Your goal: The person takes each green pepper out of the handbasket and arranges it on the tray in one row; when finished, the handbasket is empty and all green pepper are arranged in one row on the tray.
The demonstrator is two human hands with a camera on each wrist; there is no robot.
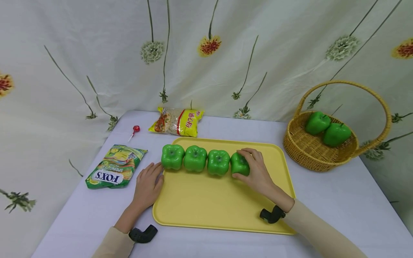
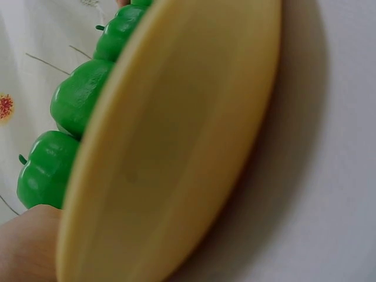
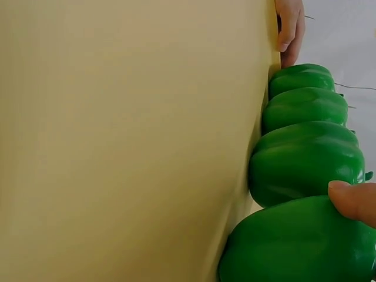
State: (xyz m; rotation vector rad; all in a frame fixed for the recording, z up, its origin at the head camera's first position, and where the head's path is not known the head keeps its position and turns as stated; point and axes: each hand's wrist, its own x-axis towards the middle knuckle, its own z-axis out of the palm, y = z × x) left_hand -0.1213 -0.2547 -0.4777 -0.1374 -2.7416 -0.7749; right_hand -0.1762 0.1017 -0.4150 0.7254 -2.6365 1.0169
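Observation:
Several green bell peppers (image 1: pixel 195 158) stand in a row across the yellow tray (image 1: pixel 206 204). My right hand (image 1: pixel 255 172) holds the rightmost bell pepper (image 1: pixel 239 164), with fingers over its far side and the thumb at its near side. The right wrist view shows the thumb (image 3: pixel 355 201) against that pepper (image 3: pixel 299 247). My left hand (image 1: pixel 147 186) rests at the tray's left edge, its fingers extended towards the leftmost pepper (image 1: pixel 172 157). Whether the fingertips touch that pepper is hard to make out. In the left wrist view only part of the left hand (image 2: pixel 29 247) shows.
A wicker basket (image 1: pixel 309 161) with a tall handle stands at the right, holding two green bell peppers (image 1: pixel 336 134). Behind the tray lies a yellow food packet (image 1: pixel 177 122). Left of the tray are a green FOX'S bag (image 1: pixel 116 166) and a red lollipop (image 1: pixel 136 129).

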